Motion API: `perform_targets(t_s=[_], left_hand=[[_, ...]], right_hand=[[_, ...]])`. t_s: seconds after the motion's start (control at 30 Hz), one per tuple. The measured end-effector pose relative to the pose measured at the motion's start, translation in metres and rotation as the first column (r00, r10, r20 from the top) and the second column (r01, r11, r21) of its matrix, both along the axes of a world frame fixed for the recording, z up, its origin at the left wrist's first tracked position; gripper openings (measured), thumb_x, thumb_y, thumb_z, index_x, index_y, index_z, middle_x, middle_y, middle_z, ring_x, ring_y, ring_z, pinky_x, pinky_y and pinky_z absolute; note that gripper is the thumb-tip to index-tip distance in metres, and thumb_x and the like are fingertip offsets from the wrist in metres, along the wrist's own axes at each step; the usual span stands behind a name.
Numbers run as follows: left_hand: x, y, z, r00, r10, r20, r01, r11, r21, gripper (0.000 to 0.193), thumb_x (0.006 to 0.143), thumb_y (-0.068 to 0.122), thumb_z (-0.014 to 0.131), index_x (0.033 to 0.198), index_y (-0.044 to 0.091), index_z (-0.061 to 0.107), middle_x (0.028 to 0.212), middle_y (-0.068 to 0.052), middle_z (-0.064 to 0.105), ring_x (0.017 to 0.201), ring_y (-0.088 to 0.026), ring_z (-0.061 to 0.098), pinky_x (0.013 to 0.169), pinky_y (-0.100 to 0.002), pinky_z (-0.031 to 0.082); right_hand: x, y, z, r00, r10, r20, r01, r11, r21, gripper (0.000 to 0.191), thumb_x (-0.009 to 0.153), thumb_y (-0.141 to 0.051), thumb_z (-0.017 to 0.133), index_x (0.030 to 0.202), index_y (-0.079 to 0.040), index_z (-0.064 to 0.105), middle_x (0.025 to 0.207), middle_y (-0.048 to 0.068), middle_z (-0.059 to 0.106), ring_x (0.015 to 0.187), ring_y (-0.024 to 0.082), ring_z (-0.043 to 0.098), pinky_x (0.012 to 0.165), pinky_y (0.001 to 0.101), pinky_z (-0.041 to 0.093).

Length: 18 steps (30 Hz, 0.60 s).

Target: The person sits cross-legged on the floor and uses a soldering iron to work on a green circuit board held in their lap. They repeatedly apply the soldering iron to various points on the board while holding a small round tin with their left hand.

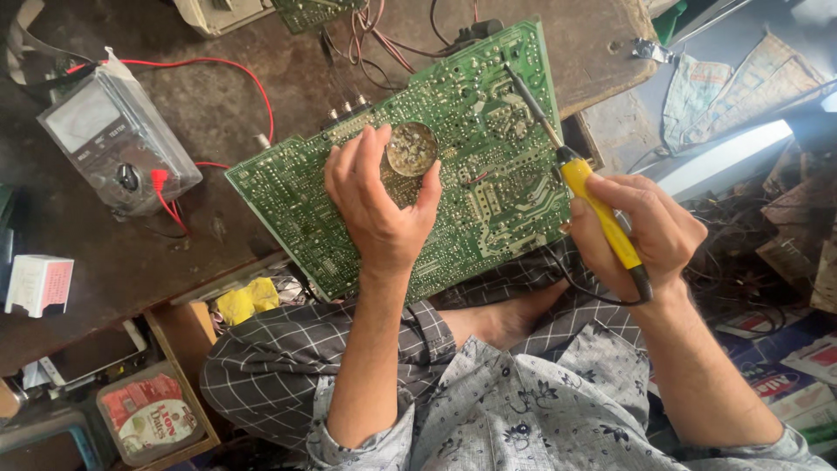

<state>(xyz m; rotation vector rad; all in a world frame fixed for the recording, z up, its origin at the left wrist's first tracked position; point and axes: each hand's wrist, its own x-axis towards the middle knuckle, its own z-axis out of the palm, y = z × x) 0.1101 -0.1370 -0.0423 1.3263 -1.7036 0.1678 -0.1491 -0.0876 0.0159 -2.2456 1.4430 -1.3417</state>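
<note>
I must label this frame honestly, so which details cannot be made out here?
Head view only:
- Left hand covers part of the green circuit board.
- Round metal tin: contents too small to tell.
- Yellow-handled soldering iron: cord hidden behind right hand.
- Grey multimeter: dial unreadable.

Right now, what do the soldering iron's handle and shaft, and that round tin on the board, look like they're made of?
Soldering iron in the right hand: the handle looks like glossy yellow plastic; the shaft is thin, dull grey metal. Round tin in the left hand: probably metal, its rim shiny, its inside crusted brownish. Circuit board: green laminate dotted with silvery solder points.
</note>
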Motion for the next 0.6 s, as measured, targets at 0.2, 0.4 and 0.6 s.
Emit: perform_targets(t_s=[0.2, 0.4, 0.6], left_hand=[[0.0036, -0.0013, -0.0004, 1.0, -0.003, -0.004, 0.003, 1.0, 0.005, 0.08, 0.096, 0.026, 0.086, 0.151, 0.002, 0.033, 0.139, -0.01, 0.059, 0.133, -0.026, 0.053, 0.122, -0.056, 0.038], [0.0068, -0.0022, -0.0013, 1.0, -0.006, 0.0, 0.006, 1.0, 0.017, 0.081, 0.096, 0.027, 0.086, 0.151, 0.001, 0.033, 0.138, -0.01, 0.06, 0.133, -0.026, 0.053, 0.121, -0.057, 0.037], [0.0069, -0.0008, -0.001, 1.0, -0.009, 0.006, 0.009, 1.0, 0.021, 0.081, 0.097, 0.028, 0.086, 0.152, 0.001, 0.032, 0.138, -0.011, 0.06, 0.133, -0.025, 0.052, 0.122, -0.057, 0.037]], right_hand=[[0.005, 0.0013, -0.0002, 0.999, -0.032, -0.02, 0.032, 0.999, 0.011, 0.02, 0.102, -0.002, 0.079, 0.119, 0.003, 0.068, 0.101, 0.019, 0.074, 0.088, 0.022, 0.076, 0.078, 0.0281, 0.059], [0.0083, 0.0003, 0.0005, 0.999, -0.04, -0.024, 0.04, 0.999, 0.005, 0.02, 0.102, -0.002, 0.078, 0.119, 0.002, 0.068, 0.101, 0.019, 0.075, 0.088, 0.022, 0.077, 0.077, 0.028, 0.059], [0.0079, 0.0022, 0.0013, 1.0, -0.023, -0.02, 0.023, 1.0, 0.008, 0.02, 0.103, -0.002, 0.078, 0.119, 0.003, 0.068, 0.101, 0.019, 0.074, 0.089, 0.022, 0.077, 0.077, 0.0281, 0.06]])
